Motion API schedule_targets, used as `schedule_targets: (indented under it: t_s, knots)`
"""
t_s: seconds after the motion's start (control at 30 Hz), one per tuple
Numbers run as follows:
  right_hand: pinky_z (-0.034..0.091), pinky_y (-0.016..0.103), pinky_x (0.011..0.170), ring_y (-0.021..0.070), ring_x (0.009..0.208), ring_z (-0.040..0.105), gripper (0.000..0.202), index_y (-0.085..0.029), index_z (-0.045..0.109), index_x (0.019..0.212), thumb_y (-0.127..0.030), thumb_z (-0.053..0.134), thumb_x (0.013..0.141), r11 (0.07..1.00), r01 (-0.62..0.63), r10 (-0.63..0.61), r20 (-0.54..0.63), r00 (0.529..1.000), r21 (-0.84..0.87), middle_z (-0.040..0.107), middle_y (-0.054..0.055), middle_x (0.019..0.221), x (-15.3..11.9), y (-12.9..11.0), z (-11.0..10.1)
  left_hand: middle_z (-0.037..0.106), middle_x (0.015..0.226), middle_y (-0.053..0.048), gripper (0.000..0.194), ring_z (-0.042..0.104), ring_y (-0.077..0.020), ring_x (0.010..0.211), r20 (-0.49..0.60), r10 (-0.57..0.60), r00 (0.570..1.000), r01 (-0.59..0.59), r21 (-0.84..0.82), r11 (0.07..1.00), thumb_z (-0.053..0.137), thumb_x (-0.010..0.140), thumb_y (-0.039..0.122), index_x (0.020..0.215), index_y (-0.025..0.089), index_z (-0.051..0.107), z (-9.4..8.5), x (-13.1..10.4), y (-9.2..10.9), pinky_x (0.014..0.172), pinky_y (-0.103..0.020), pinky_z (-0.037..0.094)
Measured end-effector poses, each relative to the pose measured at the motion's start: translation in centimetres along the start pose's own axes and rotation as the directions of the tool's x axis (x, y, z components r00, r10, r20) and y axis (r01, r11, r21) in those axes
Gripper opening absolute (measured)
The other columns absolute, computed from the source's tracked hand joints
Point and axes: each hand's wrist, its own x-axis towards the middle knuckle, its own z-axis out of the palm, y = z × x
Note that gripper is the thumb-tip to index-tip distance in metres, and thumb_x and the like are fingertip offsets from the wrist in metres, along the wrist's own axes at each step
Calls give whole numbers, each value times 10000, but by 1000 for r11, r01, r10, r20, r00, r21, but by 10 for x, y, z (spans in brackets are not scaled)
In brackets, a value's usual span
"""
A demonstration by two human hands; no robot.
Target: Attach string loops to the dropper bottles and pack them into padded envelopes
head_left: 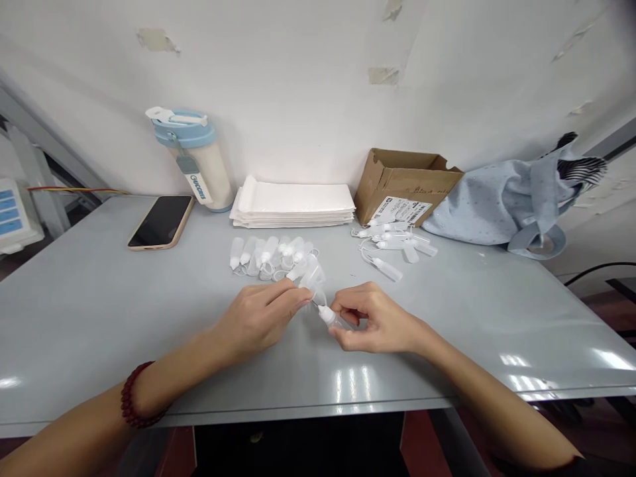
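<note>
Near the front edge of the worktop (199,291), roughly mid-width, both hands up close together. Left hand (261,315) back side up, forearm slanting in from the lower left with a dark red bead bracelet (133,394) round it. Thumb and forefinger drawn together in a pinch, aimed at the other hand. Can't really tell what, if anything, in that pinch.

Right hand (372,318) in from the lower right, turned kinda sideways, fingers curled, thumb and forefinger closed round a small bottle (328,316). Bottle tilted, white top pointing up and left, just beside the left fingertips. In the gap, a thin dark sliver (315,303), way too tiny to identify.

Just past the left hand, a loose pile of similar bottles (268,252). Farther out beyond the right hand, well apart from that pile, a second bunch (392,242) right in front of a cardboard box (412,189).

As for the hard-to-see stuff: lower body of the held bottle mostly behind the right fingers, other left fingers tucked out of sight, piles too overlapped for a proper count, box label (400,211) unreadable, both forearms cut off at the bottom.
</note>
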Motion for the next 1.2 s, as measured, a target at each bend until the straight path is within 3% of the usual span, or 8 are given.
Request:
schedule_targets:
  t_s: [0.27, 0.53, 0.67, 0.97, 1.2]
  knots:
    - [195, 228, 458, 58, 486, 231, 310, -193, 293, 527, -180, 552, 697, 999, -40, 37, 89, 995, 30, 253, -80, 517, 0, 2, -1, 629, 787, -4, 309, 573, -87, 618, 35, 76, 997, -79, 104, 991, 398, 830, -20, 1022, 185, 529, -1, -3, -2, 568, -187, 460]
    - [205, 214, 441, 56, 476, 249, 261, -189, 344, 544, -182, 555, 697, 993, -105, 97, 124, 987, 58, 279, -83, 513, 0, 3, -2, 625, 804, -11, 312, 561, -98, 622, 58, 77, 995, -82, 80, 993, 431, 827, -22, 1038, 182, 535, -1, -4, -3, 553, -198, 446]
    - [223, 208, 447, 58, 474, 268, 225, -183, 393, 589, -206, 565, 732, 993, -105, 99, 112, 989, 52, 297, -86, 516, 0, 5, -3, 630, 812, -16, 236, 573, -97, 644, 56, 27, 998, -25, -33, 999, 456, 858, 12, 1001, 170, 558, -2, -4, -3, 568, -193, 445]
    - [308, 221, 553, 83, 567, 368, 147, -174, 488, 768, -287, 535, 849, 999, -40, 43, 83, 996, -32, 410, -54, 651, -1, 4, -7, 594, 736, 14, 110, 515, -75, 626, 138, -256, 957, 287, -307, 908, 519, 888, 108, 911, 161, 613, -12, 9, 7, 608, -183, 423]
    - [329, 225, 563, 88, 562, 414, 183, -179, 457, 902, -361, 447, 925, 997, -73, 75, 89, 993, -33, 450, -57, 669, -2, 2, -9, 597, 719, 14, 94, 488, -72, 578, 158, -311, 937, 348, -366, 863, 539, 881, 136, 883, 163, 629, -13, 9, 8, 574, -189, 416]
